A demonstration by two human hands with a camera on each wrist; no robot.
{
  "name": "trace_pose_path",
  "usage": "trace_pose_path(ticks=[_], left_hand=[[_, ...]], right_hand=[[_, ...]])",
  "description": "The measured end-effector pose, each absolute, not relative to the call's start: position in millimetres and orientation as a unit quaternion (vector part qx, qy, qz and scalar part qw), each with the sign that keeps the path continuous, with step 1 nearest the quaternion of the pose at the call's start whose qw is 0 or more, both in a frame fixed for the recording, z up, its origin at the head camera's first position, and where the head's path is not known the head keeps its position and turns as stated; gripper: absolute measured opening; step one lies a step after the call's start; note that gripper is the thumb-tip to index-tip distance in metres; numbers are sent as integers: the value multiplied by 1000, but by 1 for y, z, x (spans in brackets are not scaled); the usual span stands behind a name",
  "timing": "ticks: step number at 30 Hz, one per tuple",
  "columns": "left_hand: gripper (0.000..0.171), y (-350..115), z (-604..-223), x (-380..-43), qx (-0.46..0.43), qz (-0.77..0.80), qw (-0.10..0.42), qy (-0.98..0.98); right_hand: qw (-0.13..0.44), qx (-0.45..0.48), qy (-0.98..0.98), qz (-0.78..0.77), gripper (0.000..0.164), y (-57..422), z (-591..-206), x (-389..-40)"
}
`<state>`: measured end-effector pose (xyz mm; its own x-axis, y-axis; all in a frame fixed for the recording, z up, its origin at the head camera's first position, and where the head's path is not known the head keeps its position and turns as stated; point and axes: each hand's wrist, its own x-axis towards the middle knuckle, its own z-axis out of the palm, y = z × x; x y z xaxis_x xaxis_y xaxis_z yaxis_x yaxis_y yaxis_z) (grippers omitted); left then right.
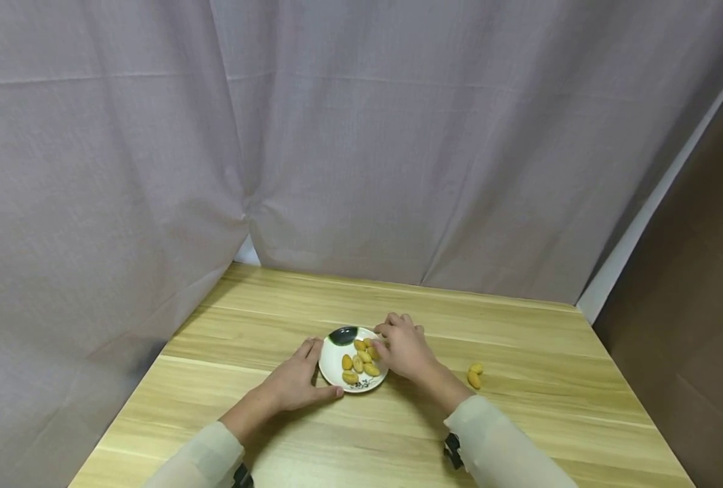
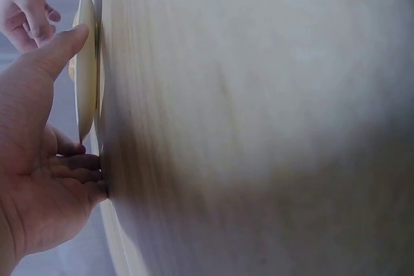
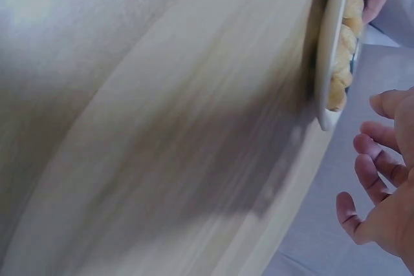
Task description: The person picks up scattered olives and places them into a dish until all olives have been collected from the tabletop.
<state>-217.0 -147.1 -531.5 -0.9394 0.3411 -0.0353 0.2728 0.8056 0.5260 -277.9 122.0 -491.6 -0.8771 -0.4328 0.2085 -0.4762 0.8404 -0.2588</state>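
Observation:
A small round white plate (image 1: pixel 332 369) with a dark patch and a floral print sits on the table. Several small oval yellow-orange fruits (image 1: pixel 358 364) lie on it; they also show in the right wrist view as a row of fruits (image 3: pixel 343 63) above the rim. My left hand (image 1: pixel 294 381) holds the plate's left side, thumb at the near rim and fingers along the far left. Over the right rim is my right hand (image 1: pixel 405 346), its fingers spread and slightly bent, with nothing visible between them in the right wrist view.
Two more yellow-orange fruits (image 1: pixel 474 375) lie on the wooden table (image 1: pixel 538 386), right of the plate. A grey curtain (image 1: pixel 361 169) hangs behind the table and on the left. At the right stands a brown panel (image 1: pixel 684 325).

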Motion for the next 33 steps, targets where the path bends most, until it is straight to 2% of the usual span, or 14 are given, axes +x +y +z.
trace_pose_path(ticks=[18,33], left_hand=[[128,-148,-534,-219,152,264,78,949],[125,-150,-538,-222,160,269,69,947]], right_hand=[[90,222,-959,149,32,180,-483,-249],[110,216,-961,131,29,244,-494,-244]])
